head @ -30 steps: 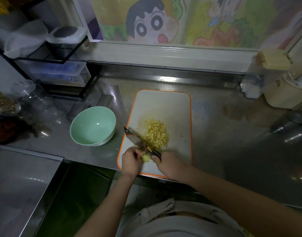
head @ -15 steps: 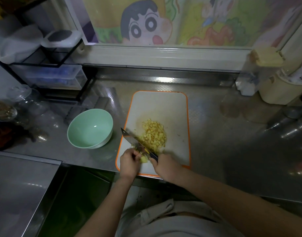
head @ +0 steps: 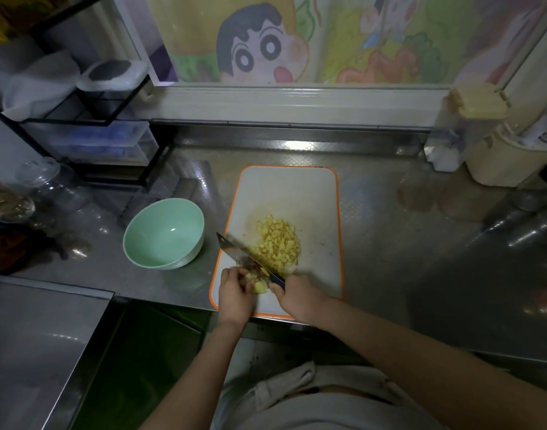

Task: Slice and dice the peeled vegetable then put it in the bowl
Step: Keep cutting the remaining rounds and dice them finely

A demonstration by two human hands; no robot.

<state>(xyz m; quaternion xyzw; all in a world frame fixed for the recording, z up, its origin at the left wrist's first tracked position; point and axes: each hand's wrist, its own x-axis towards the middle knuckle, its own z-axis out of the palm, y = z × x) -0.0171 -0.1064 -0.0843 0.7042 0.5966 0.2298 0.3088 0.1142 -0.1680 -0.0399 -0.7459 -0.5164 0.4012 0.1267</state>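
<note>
We see 2 bare hands working at the near end of a white rectangular plastic cutting board with an orange rim (head: pixel 309 193), which lies on a dull stainless-steel counter (head: pixel 390 231). The right hand (head: pixel 298 297) is closed around the dark handle of a kitchen knife with a broad grey blade (head: pixel 239 252); the blade runs up and to the left from that fist, its tip reaching just past the board's left edge toward the bowl. The left hand (head: pixel 235 293) sits just left of the knife, its curled fingers pinching the last uncut pale-yellow chunk of the peeled vegetable (head: pixel 259 285), which rests on the board between the 2 hands and against the blade's near side. Motion blur softens the fingertips, so we cannot tell exactly how many fingers touch the chunk. On the far side of the blade a heap of small pale-yellow diced cubes (head: pixel 278 243) covers the middle of the board, touching the knife. A round mint-green ceramic bowl (head: pixel 163 232) stands upright on the counter just left of the board, with nothing visible inside. Behind the counter we see a colourful cartoon mural (head: pixel 266 48), and a black wire shelf rack (head: pixel 89 116) stands at the far left.
</note>
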